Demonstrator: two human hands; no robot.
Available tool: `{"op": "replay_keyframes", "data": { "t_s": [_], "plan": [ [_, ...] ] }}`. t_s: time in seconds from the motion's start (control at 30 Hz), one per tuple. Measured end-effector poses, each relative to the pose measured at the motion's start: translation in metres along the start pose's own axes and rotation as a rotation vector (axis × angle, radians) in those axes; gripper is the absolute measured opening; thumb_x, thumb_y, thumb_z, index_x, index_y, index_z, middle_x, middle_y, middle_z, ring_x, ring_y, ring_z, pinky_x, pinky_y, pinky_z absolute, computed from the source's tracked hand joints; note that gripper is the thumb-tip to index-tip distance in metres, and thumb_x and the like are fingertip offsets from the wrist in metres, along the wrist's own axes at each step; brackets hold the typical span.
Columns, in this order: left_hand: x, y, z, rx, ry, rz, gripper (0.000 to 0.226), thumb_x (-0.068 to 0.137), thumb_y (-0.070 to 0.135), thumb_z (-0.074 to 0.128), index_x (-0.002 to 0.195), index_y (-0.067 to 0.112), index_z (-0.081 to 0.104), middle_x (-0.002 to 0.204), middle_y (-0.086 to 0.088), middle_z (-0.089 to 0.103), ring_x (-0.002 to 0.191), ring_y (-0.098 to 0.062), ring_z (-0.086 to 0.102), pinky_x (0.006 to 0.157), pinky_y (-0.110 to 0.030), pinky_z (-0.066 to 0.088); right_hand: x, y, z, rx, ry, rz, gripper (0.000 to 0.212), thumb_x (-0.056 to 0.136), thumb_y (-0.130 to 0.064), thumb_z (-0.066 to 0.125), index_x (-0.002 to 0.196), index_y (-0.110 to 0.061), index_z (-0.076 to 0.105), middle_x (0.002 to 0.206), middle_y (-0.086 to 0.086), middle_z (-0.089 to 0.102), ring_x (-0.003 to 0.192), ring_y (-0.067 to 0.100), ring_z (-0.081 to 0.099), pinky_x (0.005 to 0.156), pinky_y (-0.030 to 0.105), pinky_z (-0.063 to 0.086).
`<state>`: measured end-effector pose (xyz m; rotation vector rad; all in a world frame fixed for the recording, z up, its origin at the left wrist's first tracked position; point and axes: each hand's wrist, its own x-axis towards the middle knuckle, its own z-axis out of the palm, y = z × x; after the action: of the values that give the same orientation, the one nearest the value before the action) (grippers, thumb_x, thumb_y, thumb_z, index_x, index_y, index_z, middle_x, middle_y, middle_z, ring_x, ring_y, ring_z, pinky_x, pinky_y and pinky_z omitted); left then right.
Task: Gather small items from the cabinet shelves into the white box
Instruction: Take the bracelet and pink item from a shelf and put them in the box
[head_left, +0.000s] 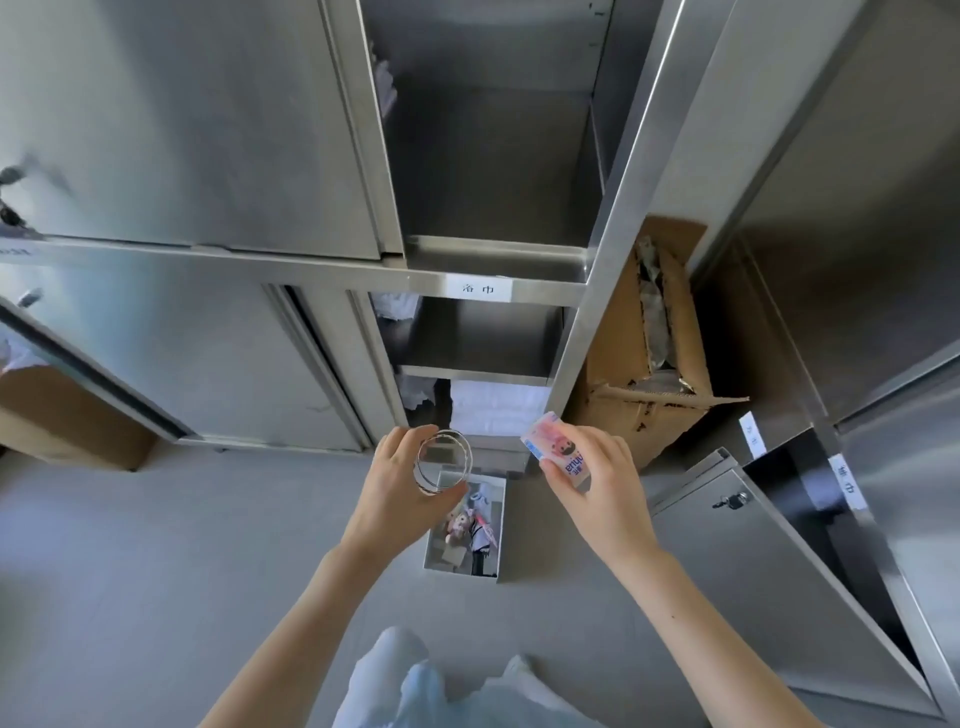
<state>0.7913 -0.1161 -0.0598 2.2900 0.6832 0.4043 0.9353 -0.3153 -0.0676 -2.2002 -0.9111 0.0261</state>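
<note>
White box (500, 519): one, rectangular, thin-walled, open-topped, on the grey floor below both hands; holds a plush figure and other small items, too jumbled to count.
Left hand (397, 491): fingers curled round one clear round container (443, 464), glossy, ring-shaped rim.
Right hand (597, 480): fingers clamped on one small pink printed pack (558, 452), soft-cornered, rectangular.
Cabinet (498, 176): brushed steel, open compartments; folded white cloth on the lowest shelf.
Cardboard box (649, 364): one, brown, torn flaps, right of the cabinet.
</note>
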Motion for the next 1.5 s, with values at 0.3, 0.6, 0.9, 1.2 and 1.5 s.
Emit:
{"op": "replay_keyframes", "data": {
  "t_s": [0.3, 0.6, 0.9, 1.2, 1.5],
  "plan": [
    [0.097, -0.039, 0.002, 0.001, -0.218, 0.233, 0.063, 0.064, 0.031, 0.086, 0.119, 0.019, 0.058, 0.111, 0.009, 0.055, 0.104, -0.010, 0.052, 0.090, -0.012, 0.039, 0.018, -0.015, 0.045, -0.093, 0.249, 0.196, 0.036, 0.087, -0.023, 0.073, 0.121, -0.015, 0.063, 0.111, -0.002, 0.064, 0.096, 0.018, 0.051, 0.079, 0.026, 0.048],
    [0.161, -0.098, -0.044, 0.014, -0.521, 0.445, 0.065, 0.066, 0.033, 0.086, 0.123, 0.020, 0.057, 0.113, 0.015, 0.048, 0.106, -0.001, 0.043, 0.083, 0.003, 0.027, 0.002, -0.090, 0.129, -0.145, 0.476, 0.507, 0.035, 0.087, -0.021, 0.073, 0.121, -0.014, 0.063, 0.111, -0.003, 0.066, 0.095, 0.019, 0.053, 0.082, 0.015, 0.038],
    [0.150, -0.142, -0.055, -0.047, -0.532, 0.546, 0.060, 0.063, 0.022, 0.086, 0.117, 0.016, 0.061, 0.108, 0.014, 0.051, 0.103, -0.012, 0.051, 0.084, 0.003, 0.029, -0.020, -0.129, 0.174, -0.150, 0.524, 0.604, 0.035, 0.088, -0.022, 0.073, 0.121, -0.014, 0.063, 0.111, -0.003, 0.065, 0.096, 0.021, 0.052, 0.081, 0.015, 0.037],
    [0.100, -0.217, -0.034, -0.090, -0.563, 0.511, 0.058, 0.064, 0.026, 0.085, 0.116, 0.017, 0.062, 0.108, 0.009, 0.056, 0.099, -0.009, 0.054, 0.087, 0.001, 0.031, -0.073, -0.116, 0.239, -0.172, 0.526, 0.602, 0.034, 0.086, -0.019, 0.076, 0.118, -0.013, 0.065, 0.108, -0.002, 0.066, 0.093, 0.023, 0.052, 0.082, 0.020, 0.041],
    [0.088, -0.346, 0.087, -0.035, -0.660, 0.512, 0.062, 0.058, 0.023, 0.088, 0.113, 0.010, 0.062, 0.106, 0.000, 0.060, 0.094, -0.020, 0.057, 0.087, -0.006, 0.034, -0.113, -0.015, 0.364, -0.114, 0.485, 0.639, 0.039, 0.090, -0.038, 0.059, 0.121, -0.013, 0.064, 0.108, -0.004, 0.066, 0.090, 0.023, 0.055, 0.085, 0.014, 0.037]
  ]
}}
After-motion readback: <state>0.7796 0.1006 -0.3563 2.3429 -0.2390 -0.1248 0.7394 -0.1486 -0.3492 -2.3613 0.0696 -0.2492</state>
